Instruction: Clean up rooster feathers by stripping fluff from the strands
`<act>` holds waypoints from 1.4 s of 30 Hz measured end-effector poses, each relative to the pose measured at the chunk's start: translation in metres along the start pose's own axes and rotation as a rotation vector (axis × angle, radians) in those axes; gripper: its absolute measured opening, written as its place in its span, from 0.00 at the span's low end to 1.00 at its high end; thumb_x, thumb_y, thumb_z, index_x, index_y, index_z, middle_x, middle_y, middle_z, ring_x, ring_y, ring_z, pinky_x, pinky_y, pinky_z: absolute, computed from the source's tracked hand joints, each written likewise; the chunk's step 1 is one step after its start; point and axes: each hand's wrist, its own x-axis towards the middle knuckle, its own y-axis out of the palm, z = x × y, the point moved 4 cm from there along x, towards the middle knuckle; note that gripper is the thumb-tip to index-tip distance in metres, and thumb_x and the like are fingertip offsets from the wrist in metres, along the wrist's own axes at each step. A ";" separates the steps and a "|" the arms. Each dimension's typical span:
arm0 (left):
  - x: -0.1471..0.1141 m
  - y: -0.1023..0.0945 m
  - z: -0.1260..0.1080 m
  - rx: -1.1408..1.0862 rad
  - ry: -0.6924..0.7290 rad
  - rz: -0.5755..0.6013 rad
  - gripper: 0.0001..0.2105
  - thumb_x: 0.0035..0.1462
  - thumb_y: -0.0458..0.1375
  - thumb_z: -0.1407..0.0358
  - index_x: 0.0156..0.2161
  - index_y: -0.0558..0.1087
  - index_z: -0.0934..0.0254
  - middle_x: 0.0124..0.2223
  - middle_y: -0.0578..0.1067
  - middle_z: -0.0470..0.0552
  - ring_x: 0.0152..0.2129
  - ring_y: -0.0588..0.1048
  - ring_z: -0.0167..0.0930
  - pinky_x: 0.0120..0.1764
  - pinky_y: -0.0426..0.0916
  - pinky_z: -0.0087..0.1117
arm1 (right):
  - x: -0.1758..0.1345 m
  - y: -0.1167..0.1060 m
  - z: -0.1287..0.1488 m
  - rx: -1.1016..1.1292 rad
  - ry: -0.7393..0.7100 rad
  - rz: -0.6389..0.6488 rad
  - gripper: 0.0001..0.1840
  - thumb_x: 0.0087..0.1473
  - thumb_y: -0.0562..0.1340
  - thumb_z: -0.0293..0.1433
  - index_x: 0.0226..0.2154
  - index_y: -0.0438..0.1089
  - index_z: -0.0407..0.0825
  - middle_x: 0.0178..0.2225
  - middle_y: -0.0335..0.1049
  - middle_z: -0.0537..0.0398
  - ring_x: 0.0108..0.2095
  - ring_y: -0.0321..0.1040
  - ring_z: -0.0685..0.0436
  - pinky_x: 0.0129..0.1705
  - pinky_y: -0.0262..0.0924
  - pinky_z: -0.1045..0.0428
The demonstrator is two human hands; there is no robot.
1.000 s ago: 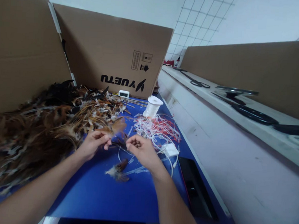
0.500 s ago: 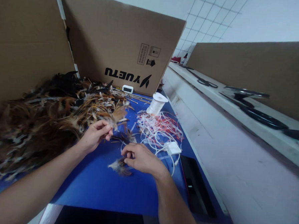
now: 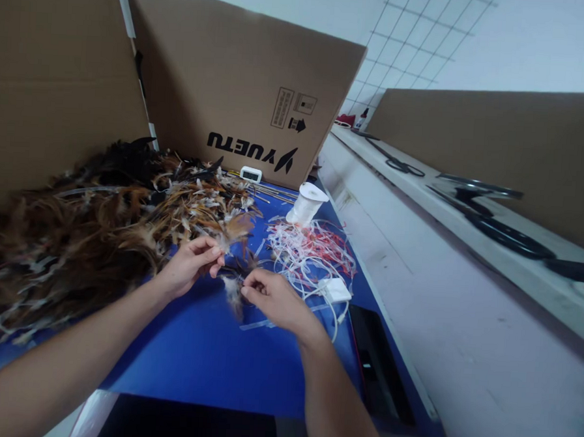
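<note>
My left hand [image 3: 192, 264] pinches a light brown feather [image 3: 237, 228] by its fluffy base, the tip pointing away from me. Just to its right, my right hand [image 3: 278, 300] is closed on a feather [image 3: 233, 295] with grey-white fluff, which hangs between the two hands. Beyond the right fingers, a few dark feathers [image 3: 243, 263] lie on the blue table top [image 3: 206, 364]. A large heap of brown and black feathers [image 3: 100, 228] spreads to the left of my left hand.
A white ribbon spool [image 3: 305, 205] stands behind tangled white and red strips [image 3: 314, 249]. Close by lie a white adapter [image 3: 336, 290] with its cable and a black phone [image 3: 380, 363]. Cardboard [image 3: 240, 79] walls the back; scissors [image 3: 405, 166] rest on the right-hand ledge [image 3: 421, 186].
My right hand has lifted the fluffy feather off the table and brought it up nearer my left hand. The left hand keeps its pinch on the brown feather.
</note>
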 end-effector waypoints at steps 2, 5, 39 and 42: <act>-0.001 0.001 0.003 0.010 -0.012 0.020 0.09 0.50 0.64 0.64 0.29 0.71 0.67 0.27 0.75 0.47 0.16 0.69 0.21 0.21 0.65 0.24 | 0.001 0.000 -0.002 0.051 0.013 0.004 0.06 0.54 0.57 0.30 0.28 0.68 0.47 0.23 0.65 0.62 0.24 0.59 0.54 0.28 0.52 0.58; -0.003 0.004 0.006 0.022 -0.041 0.061 0.08 0.51 0.63 0.64 0.30 0.71 0.67 0.31 0.75 0.48 0.16 0.69 0.21 0.23 0.66 0.25 | 0.002 -0.001 -0.005 0.114 0.013 -0.012 0.09 0.57 0.55 0.33 0.28 0.66 0.47 0.23 0.65 0.61 0.24 0.59 0.53 0.28 0.53 0.57; -0.009 0.015 0.023 0.077 -0.234 0.169 0.10 0.49 0.65 0.63 0.29 0.71 0.68 0.20 0.74 0.46 0.16 0.73 0.24 0.23 0.67 0.23 | 0.005 0.002 -0.009 0.115 0.058 -0.168 0.10 0.52 0.58 0.33 0.26 0.70 0.46 0.22 0.68 0.58 0.22 0.63 0.51 0.27 0.56 0.55; -0.009 0.014 0.023 0.095 -0.257 0.165 0.11 0.49 0.65 0.62 0.28 0.70 0.67 0.19 0.74 0.46 0.15 0.72 0.24 0.21 0.66 0.23 | 0.006 -0.002 -0.011 0.138 0.076 -0.225 0.09 0.52 0.57 0.34 0.27 0.70 0.47 0.22 0.68 0.59 0.23 0.63 0.50 0.27 0.56 0.55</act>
